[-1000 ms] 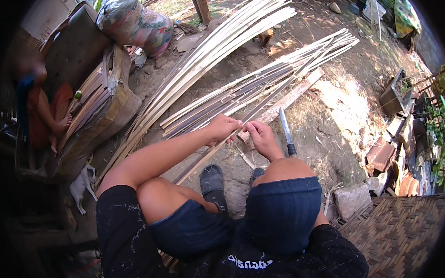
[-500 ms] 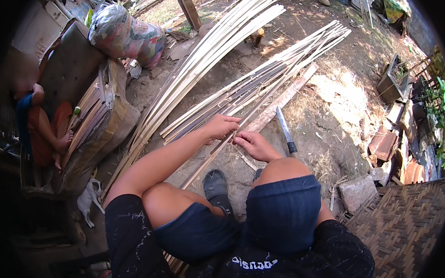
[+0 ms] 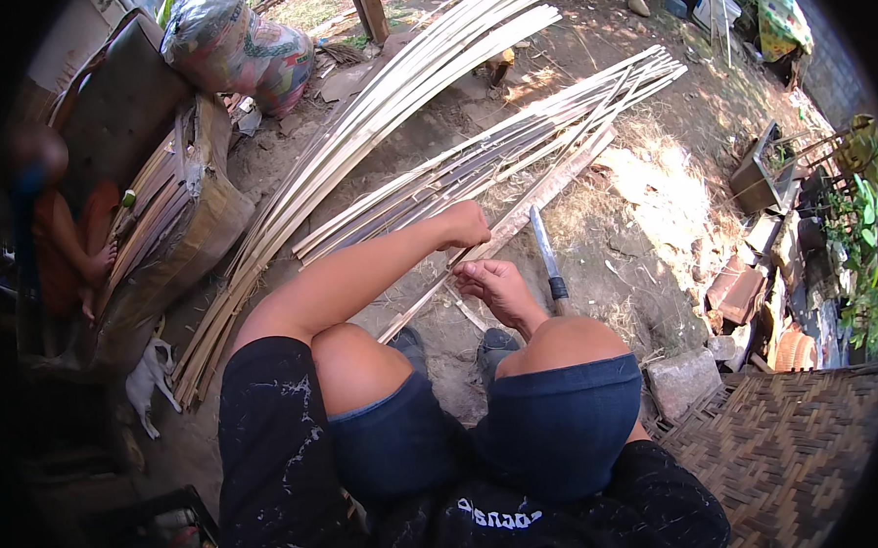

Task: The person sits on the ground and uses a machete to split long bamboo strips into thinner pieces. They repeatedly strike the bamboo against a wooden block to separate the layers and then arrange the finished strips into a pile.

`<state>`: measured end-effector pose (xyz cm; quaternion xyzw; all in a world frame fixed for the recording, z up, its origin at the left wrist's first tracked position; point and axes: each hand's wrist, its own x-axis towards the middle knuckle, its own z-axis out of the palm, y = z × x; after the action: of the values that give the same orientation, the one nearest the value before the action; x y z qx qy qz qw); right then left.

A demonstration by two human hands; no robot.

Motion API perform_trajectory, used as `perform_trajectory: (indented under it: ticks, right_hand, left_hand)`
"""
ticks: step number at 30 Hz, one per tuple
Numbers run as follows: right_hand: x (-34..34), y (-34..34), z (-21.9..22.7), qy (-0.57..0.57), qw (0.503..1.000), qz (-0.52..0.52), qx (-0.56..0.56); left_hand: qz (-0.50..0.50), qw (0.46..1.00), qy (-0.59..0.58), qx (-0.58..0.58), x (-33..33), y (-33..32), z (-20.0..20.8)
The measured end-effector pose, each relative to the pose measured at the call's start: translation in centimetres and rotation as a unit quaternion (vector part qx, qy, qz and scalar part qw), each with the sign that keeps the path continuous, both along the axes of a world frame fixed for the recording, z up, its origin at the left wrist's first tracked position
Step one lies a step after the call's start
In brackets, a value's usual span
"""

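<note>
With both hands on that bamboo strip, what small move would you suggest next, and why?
Probably draw the long pale bamboo strip a little further back toward the knees: the left hand grips it farther out, the right hand pinches it nearer, and the dark-handled knife lies unused on the ground beside them.

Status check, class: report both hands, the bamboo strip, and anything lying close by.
Left hand gripping bamboo strip. Right hand pinching it nearer the knees. Knife on the ground beside right hand.

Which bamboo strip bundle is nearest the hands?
The darker middle bundle: the left hand sits at its near end. The pale long bundle lies farther left.
</note>
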<state>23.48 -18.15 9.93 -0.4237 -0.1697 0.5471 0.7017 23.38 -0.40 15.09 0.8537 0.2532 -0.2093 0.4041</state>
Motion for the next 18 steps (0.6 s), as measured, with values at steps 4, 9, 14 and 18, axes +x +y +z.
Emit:
perform_trajectory:
  ticks: [4, 9, 14, 18]
  right_hand:
    - [-0.6, 0.0, -0.1, 0.120, 0.991, -0.051, -0.018]
    - [-0.8, 0.4, -1.7, 0.132, 0.986, -0.092, -0.034]
    - [-1.2, 0.5, -2.2, 0.098, 0.983, -0.142, -0.058]
    - [-1.3, 0.9, -2.1, 0.088, 0.982, -0.152, -0.068]
  left_hand:
    - [-0.001, 0.999, -0.022, 0.041, 0.8, 0.5, -1.5]
    - [0.010, 0.999, -0.035, 0.030, 1.2, 1.2, -2.6]
    - [0.038, 0.998, -0.018, 0.056, 1.5, -0.1, -2.3]
    - [0.065, 0.998, 0.014, 0.015, 1.6, 0.2, -2.0]
